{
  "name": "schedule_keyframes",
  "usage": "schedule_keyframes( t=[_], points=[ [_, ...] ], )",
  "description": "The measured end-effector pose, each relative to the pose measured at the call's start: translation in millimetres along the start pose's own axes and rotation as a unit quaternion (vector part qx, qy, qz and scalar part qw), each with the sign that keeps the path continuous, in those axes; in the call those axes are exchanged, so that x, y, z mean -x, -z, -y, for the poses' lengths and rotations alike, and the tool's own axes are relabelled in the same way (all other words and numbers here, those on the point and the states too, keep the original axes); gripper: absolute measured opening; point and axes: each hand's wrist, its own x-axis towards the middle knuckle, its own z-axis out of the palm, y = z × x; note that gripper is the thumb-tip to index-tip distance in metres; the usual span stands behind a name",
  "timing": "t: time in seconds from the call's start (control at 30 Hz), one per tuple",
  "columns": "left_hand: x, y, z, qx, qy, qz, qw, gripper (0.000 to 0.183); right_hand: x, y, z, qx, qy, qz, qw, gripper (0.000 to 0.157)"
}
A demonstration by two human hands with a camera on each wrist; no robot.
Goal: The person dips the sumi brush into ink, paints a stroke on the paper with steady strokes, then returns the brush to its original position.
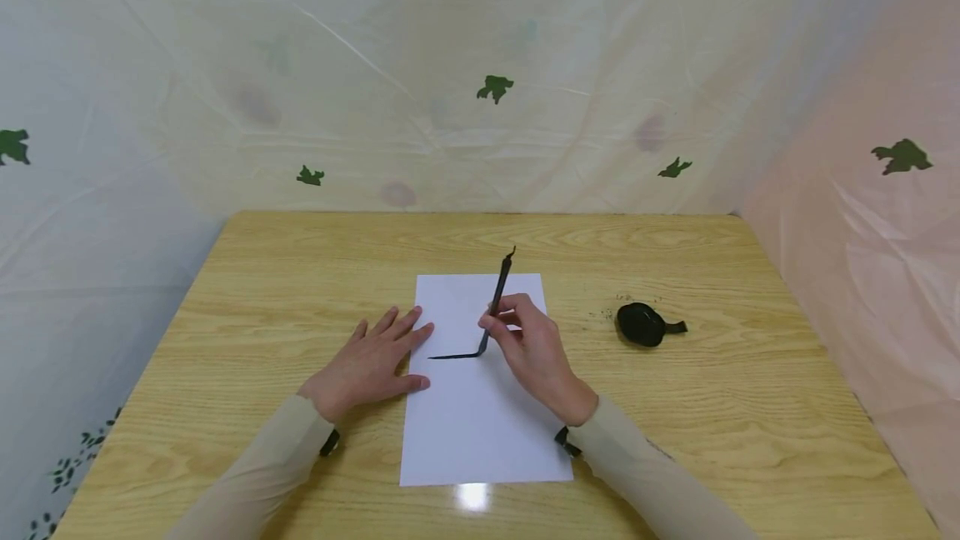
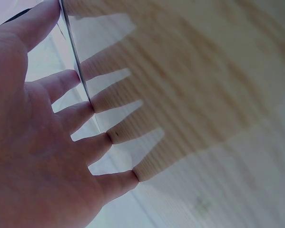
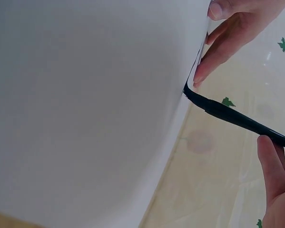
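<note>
A white sheet of paper (image 1: 480, 432) lies on the wooden table with a dark horizontal ink stroke (image 1: 453, 357) across its middle. My right hand (image 1: 534, 350) pinches a black ink brush (image 1: 498, 286) between thumb and fingers. Its tip meets the paper at the right end of the stroke, and in the right wrist view the brush's bristles (image 3: 193, 96) bend against the sheet. On the paper's left edge rests my left hand (image 1: 371, 363), fingers spread and straight. The left wrist view shows its palm and fingers (image 2: 92, 149) with their fingertips down on the surface.
Right of the paper sits a small black dish (image 1: 641, 324) with a short handle, dark specks on the wood beside it. The wooden table (image 1: 300, 248) ends at a hanging pale sheet (image 1: 480, 148) with green bird and leaf prints, which also runs along both sides.
</note>
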Motion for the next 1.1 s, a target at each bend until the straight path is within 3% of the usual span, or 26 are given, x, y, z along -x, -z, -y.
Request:
schedule_keyframes(
  t=[1.1],
  points=[
    [1.2, -1.4, 0.7, -0.010, 0.003, 0.002, 0.9999, 0.079, 4.4, 7.7, -5.2, 0.014, -0.007, 0.005, 1.000, 0.021]
  ],
)
